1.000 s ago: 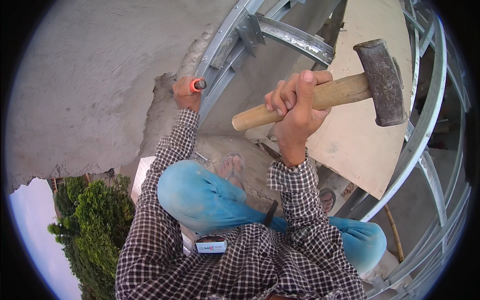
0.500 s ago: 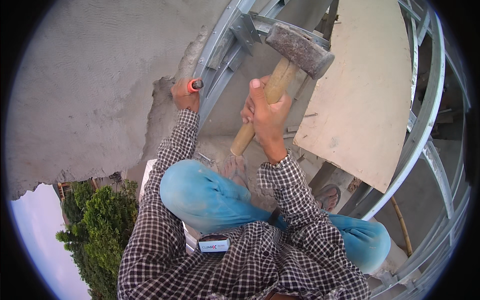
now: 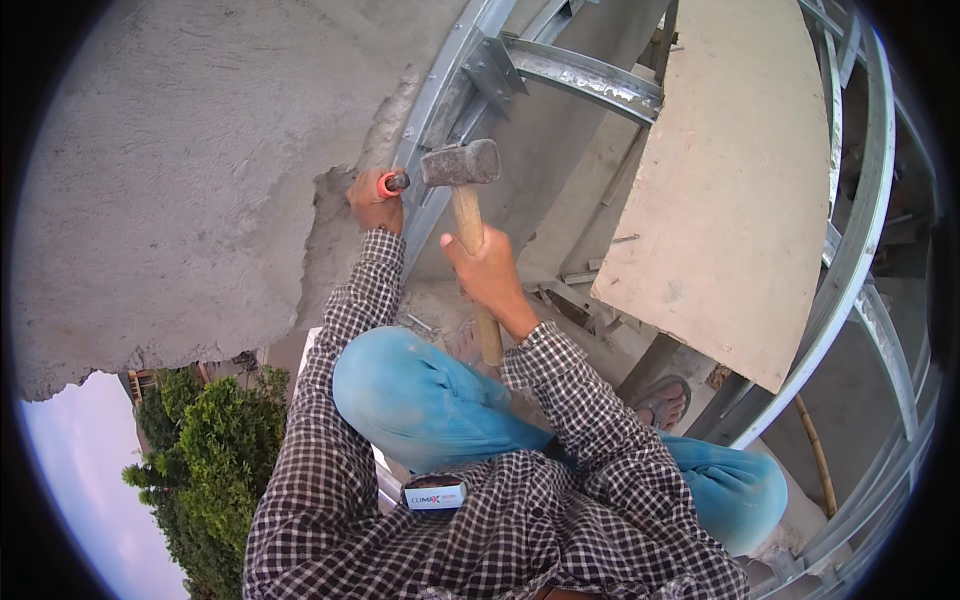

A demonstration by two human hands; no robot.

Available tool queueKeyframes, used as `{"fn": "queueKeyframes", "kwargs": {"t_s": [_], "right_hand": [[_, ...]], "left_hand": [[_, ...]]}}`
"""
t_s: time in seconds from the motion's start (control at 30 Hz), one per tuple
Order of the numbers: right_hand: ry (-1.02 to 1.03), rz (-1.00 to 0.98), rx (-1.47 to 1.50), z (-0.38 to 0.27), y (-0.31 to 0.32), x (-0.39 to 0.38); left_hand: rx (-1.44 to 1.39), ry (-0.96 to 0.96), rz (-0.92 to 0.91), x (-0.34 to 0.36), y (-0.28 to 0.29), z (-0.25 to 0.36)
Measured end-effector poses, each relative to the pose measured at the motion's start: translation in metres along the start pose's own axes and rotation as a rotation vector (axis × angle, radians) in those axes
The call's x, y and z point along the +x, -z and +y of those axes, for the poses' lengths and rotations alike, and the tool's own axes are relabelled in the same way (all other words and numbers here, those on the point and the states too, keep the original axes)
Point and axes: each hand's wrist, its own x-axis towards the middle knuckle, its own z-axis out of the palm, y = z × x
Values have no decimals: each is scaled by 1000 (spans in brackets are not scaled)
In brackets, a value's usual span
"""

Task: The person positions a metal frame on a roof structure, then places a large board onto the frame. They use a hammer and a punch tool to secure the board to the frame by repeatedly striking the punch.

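My left hand (image 3: 372, 204) is closed around a chisel (image 3: 397, 182) with an orange-red grip, its dark metal butt facing right. It sits against the broken edge of the grey plaster wall (image 3: 200, 180); the chisel's tip is hidden. My right hand (image 3: 488, 277) wraps the wooden handle of a sledgehammer (image 3: 461, 165), thumb lying along it. The blocky, worn hammer head hangs just right of the chisel's butt, with a small gap between them. Behind both hands runs a galvanized metal stud (image 3: 430, 165).
A large beige board (image 3: 725, 190) leans at the right among curved metal framing (image 3: 870, 200). My bent knee (image 3: 405, 395) is close below my left arm. Debris lies around my sandalled foot (image 3: 662, 400). Trees (image 3: 215, 440) and sky show beyond the wall's lower edge.
My right hand has swung the hammer down and left, from up beside the board to close by the chisel. The left hand stays at nearly the same spot on the wall edge.
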Motion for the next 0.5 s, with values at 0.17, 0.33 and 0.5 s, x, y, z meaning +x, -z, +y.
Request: {"fn": "queueKeyframes", "kwargs": {"t_s": [0.17,0.33,0.5], "right_hand": [[359,249,537,-106,43,5],[321,282,435,-33,9,8],[-138,-37,-130,14,-1,13]], "left_hand": [[-43,32,-19,-2,7,11],[-45,12,-8,2,1,26],[-39,12,-62,3,3,16]]}}
